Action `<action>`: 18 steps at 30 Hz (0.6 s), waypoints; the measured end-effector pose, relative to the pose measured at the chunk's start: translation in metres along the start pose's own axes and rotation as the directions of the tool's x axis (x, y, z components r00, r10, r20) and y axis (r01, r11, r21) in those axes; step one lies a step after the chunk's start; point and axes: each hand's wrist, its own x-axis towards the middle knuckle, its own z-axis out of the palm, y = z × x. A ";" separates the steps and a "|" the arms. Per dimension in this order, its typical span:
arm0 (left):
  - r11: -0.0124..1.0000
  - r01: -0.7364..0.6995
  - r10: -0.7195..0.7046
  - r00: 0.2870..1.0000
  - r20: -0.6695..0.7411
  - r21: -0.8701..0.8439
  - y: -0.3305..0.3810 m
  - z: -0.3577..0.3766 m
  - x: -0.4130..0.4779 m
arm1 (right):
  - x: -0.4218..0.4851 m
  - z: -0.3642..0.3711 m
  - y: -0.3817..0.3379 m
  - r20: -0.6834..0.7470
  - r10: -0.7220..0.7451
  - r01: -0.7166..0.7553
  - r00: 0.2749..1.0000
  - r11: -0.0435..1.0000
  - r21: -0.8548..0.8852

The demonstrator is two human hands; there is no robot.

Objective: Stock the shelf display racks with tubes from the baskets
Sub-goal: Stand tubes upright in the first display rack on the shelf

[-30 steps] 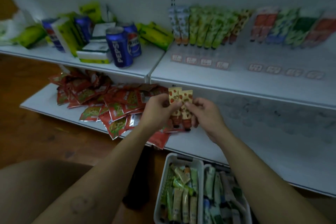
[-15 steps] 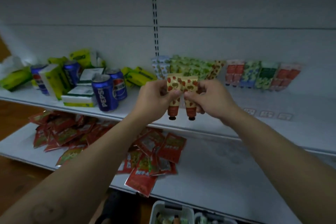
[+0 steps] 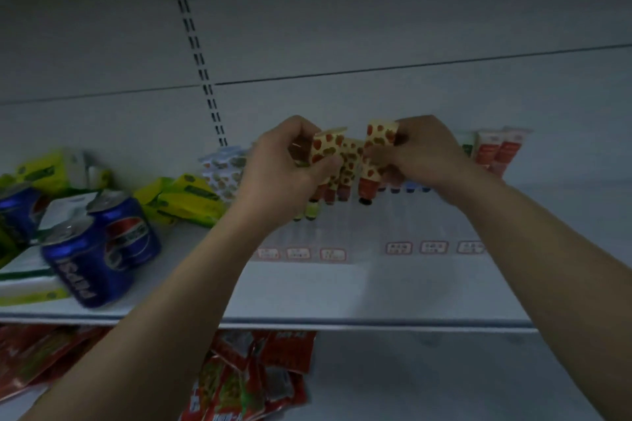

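Both hands are up at the display rack point(image 3: 407, 215) on the shelf point(image 3: 307, 294). The left hand point(image 3: 284, 164) curls round one strawberry-print tube point(image 3: 326, 149); the right hand point(image 3: 424, 154) pinches a second tube point(image 3: 379, 143) near its crimped end, cap down. My judgement: seat one at a time, cap first, beside matching prints. Slots are hidden.

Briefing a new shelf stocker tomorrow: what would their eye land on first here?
Dead centre, the left hand grips one strawberry-print tube and the right hand another, in front of the racked tubes. Blue Pepsi cans sit to the left on that shelf; red sachets lie heaped on the shelf below.
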 end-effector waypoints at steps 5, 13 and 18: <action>0.992 -0.075 0.073 0.997 0.025 0.099 0.000 0.026 0.038 | 0.020 0.013 0.015 0.016 -0.011 0.011 1.000 1.000 0.007; 0.819 -0.151 -0.021 0.956 0.292 0.553 -0.021 0.034 0.078 | 0.038 0.029 0.034 -0.046 -0.084 0.085 0.995 0.996 0.019; 0.694 -0.203 -0.075 0.934 0.350 0.690 -0.017 0.038 0.082 | 0.033 0.042 0.038 -0.015 -0.139 0.137 0.990 0.988 -0.072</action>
